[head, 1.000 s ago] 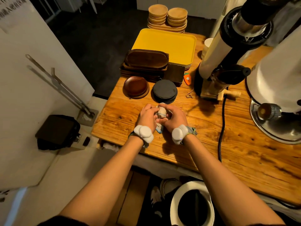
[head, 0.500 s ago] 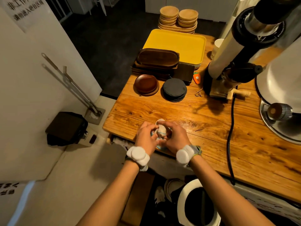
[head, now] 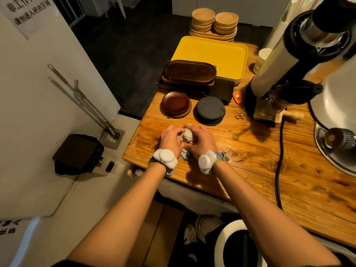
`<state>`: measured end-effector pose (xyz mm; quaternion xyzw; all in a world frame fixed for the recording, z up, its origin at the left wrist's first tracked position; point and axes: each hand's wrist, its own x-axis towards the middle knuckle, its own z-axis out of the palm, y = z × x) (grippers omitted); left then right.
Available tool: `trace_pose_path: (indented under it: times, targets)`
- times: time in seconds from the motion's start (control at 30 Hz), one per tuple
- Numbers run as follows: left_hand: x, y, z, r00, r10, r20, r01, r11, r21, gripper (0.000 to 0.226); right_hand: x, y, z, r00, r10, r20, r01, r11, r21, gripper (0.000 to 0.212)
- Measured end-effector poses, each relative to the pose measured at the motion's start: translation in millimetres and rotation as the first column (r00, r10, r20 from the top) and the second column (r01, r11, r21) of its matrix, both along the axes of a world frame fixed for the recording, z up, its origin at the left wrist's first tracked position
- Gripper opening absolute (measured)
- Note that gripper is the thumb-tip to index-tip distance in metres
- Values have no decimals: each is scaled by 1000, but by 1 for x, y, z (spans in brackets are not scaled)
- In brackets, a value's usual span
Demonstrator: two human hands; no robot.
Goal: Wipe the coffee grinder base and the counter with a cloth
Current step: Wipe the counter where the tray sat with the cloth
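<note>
A worn wooden surface [head: 250, 170] stood beside a white wall, with a pale cloth [head: 187, 134] bunched near its left end.
There the left hand [head: 170, 140] and right hand [head: 201, 141] met, fingers curled round the balled cloth, gripping it together low over the wood. A black cord [head: 279, 160] crossed the boards to the right. Beyond the hands sat a brown dish [head: 176, 104] and a stack of dark coasters [head: 210, 110]; the coffee grinder [head: 273, 74] stood further right, well apart from the cloth. Dark wooden trays [head: 190, 73], a yellow tray [head: 210, 54] and stacked pale saucers [head: 213, 22] lay farthest back.
</note>
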<state>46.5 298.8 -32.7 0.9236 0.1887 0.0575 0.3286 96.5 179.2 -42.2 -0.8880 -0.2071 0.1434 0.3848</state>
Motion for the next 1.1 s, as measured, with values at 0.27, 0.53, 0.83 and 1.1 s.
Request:
trace_pose_path:
  times: [0.27, 0.53, 0.83, 1.1]
  targets:
    - [24, 13, 6, 1000, 12, -8, -12, 1000, 14, 28, 20, 25, -6, 999, -11, 36, 12, 999, -45, 66]
    - [-36, 7, 8, 992, 122, -30, -124, 991, -59, 23, -23, 18, 6, 991, 137, -2, -137, 987, -87, 66]
    - [-83, 30, 9, 968, 248, -33, -249, 967, -60, 26, -57, 47, 5, 968, 251, -21, -252, 965, -68, 66]
    - [-50, 67, 8, 942, 335, -3, -335, 942, 39, 29, -28, 96, -3, 975, 223, -8, -224, 974, -32, 63]
